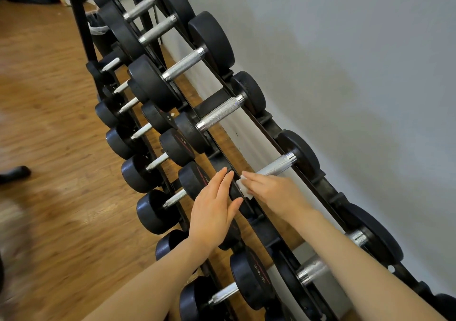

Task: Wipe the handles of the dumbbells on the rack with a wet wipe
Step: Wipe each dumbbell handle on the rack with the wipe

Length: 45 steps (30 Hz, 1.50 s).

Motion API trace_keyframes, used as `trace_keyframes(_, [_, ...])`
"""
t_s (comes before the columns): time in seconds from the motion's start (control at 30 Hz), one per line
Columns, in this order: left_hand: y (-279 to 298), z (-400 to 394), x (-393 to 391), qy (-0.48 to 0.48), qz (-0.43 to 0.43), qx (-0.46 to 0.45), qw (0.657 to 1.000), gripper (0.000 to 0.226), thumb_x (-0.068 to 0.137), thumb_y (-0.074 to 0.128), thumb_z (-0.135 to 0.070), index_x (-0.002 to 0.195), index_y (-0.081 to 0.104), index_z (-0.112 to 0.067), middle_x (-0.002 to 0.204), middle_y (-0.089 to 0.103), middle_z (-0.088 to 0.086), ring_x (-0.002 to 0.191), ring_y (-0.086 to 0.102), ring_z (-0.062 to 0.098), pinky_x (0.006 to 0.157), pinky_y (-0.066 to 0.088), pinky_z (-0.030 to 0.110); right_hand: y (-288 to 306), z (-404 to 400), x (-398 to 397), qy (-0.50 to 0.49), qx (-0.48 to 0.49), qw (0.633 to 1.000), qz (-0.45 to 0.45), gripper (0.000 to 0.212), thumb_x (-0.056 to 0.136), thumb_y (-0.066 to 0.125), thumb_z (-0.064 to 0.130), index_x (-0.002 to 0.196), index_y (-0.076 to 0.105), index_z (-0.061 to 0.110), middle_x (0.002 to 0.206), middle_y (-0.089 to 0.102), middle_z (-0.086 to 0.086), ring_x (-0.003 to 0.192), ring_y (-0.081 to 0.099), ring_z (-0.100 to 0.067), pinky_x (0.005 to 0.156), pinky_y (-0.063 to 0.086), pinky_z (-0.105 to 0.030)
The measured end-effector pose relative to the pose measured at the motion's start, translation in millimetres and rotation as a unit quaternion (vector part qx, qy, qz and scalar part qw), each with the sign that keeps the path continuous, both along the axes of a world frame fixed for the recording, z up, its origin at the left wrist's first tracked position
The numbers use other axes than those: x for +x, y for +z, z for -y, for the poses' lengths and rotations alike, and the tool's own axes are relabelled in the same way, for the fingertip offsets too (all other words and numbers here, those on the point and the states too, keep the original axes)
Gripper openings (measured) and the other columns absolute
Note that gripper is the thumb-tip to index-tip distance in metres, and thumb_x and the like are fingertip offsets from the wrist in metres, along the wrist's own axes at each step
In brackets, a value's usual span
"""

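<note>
In the lower middle of the frame the left hand (213, 209) lies flat, fingers straight, on the black head of a dumbbell (197, 180). Just beside it the right hand (269, 192) presses the wet wipe (244, 188) on the near end of a handle (276, 166); its fingers seem curled around the wipe, but this is partly hidden. Further handles (219, 113) wait toward the upper left. The small wipe may slip off and fall behind the rack (266, 234).

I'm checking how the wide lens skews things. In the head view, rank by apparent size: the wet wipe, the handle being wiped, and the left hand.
1. left hand, though it looks big partly through nearness to the camera.
2. handle being wiped, its near end covered by the right hand.
3. wet wipe, mostly hidden.
</note>
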<state>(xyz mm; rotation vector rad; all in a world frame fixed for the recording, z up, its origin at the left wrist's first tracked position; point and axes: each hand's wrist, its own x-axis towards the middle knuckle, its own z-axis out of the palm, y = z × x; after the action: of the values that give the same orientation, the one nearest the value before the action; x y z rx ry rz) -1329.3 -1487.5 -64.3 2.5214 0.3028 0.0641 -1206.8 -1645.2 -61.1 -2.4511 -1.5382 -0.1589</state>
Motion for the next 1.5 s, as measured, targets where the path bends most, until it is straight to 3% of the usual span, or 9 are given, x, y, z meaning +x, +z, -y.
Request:
trace_keyframes(0.2, [-2.8,-2.0,0.8,-0.008,-0.002,-0.008,1.000,0.068,0.095,0.032,-0.054,0.156,0.019,-0.028,0.164,0.015,-0.008,0.145,0.030,0.015,0.117,0.029,0.036,-3.6,-0.7,-11.1,-0.005,0.022,1.000,-0.016,0.049,0.077,0.075,0.004,0.124,0.064,0.006,0.131,0.061,-0.008,0.088,0.071,-0.024,0.064,0.061,-0.037])
trace_keyframes(0.4, [-2.5,-2.9,0.8,-0.012,-0.002,-0.005,1.000,0.068,0.095,0.033,-0.054,0.156,0.020,-0.027,0.163,0.016,-0.008,0.144,0.033,0.016,0.116,0.031,0.037,-6.5,4.1,-7.2,-0.062,0.040,0.997,-0.007,0.048,0.077,0.080,0.010,0.123,0.065,0.010,0.128,0.064,-0.004,0.071,0.068,-0.018,0.051,0.058,-0.033])
trace_keyframes(0.6, [-4.5,-3.3,-0.2,-0.011,0.001,-0.009,1.000,0.065,0.098,0.040,-0.049,0.156,0.021,-0.026,0.163,0.017,-0.007,0.144,0.033,0.017,0.115,0.031,0.038,-11.2,1.6,-22.0,-0.018,0.031,0.999,0.004,0.061,0.073,0.080,0.003,0.130,0.059,0.007,0.132,0.060,-0.009,0.077,0.070,-0.020,0.058,0.058,-0.030])
trace_keyframes(0.7, [-1.9,-3.4,-0.3,-0.017,0.004,-0.008,1.000,0.067,0.096,0.035,-0.052,0.155,0.022,-0.025,0.163,0.018,-0.007,0.141,0.037,0.018,0.113,0.033,0.037,-5.8,8.4,-12.7,-0.066,0.048,0.996,0.032,0.056,0.072,0.084,0.009,0.125,0.064,0.011,0.127,0.064,-0.006,0.068,0.066,-0.016,0.050,0.055,-0.026])
trace_keyframes(0.9, [-2.1,-3.4,-1.1,-0.016,0.013,-0.009,1.000,0.067,0.095,0.035,-0.052,0.155,0.025,-0.024,0.163,0.019,-0.006,0.134,0.044,0.018,0.107,0.032,0.030,-17.8,6.8,-24.5,-0.107,0.112,0.987,0.031,0.052,0.074,0.083,0.011,0.123,0.066,0.009,0.129,0.064,-0.004,0.069,0.068,-0.014,0.055,0.057,-0.025])
trace_keyframes(1.13, [-0.9,-2.2,-0.6,-0.014,0.011,-0.008,1.000,0.068,0.094,0.035,-0.052,0.155,0.025,-0.024,0.163,0.020,-0.006,0.132,0.046,0.019,0.108,0.034,0.033,-27.6,3.5,-36.3,-0.174,0.134,0.975,-0.021,0.052,0.091,0.065,0.035,0.136,0.045,0.019,0.127,0.058,-0.002,0.100,0.063,-0.013,0.072,0.056,-0.023])
trace_keyframes(1.2, [-0.3,-1.6,-0.4,-0.014,0.010,-0.009,1.000,0.068,0.094,0.035,-0.052,0.155,0.024,-0.023,0.163,0.018,-0.006,0.135,0.043,0.018,0.108,0.031,0.030,-25.7,1.3,-38.9,-0.205,0.141,0.968,-0.015,0.044,0.094,0.057,0.041,0.134,0.051,0.024,0.122,0.057,0.002,0.102,0.057,-0.011,0.076,0.050,-0.022])
trace_keyframes(1.33, [-1.8,-1.5,-0.6,-0.012,0.008,-0.011,1.000,0.068,0.094,0.034,-0.052,0.155,0.023,-0.024,0.163,0.017,-0.007,0.138,0.040,0.018,0.108,0.027,0.028,-32.7,-0.9,-39.0,-0.213,0.121,0.964,0.105,0.034,0.092,0.061,0.033,0.122,0.066,0.018,0.122,0.055,-0.008,0.106,0.049,-0.022,0.083,0.043,-0.034])
trace_keyframes(1.5, [-3.2,-1.3,-0.1,-0.012,0.010,-0.014,1.000,0.068,0.094,0.034,-0.052,0.155,0.024,-0.023,0.163,0.017,-0.007,0.137,0.041,0.018,0.107,0.028,0.027,-29.6,-8.3,-40.7,-0.187,0.220,0.957,0.013,0.030,0.088,0.066,0.014,0.116,0.059,0.006,0.108,0.064,-0.012,0.103,0.054,-0.022,0.079,0.057,-0.036])
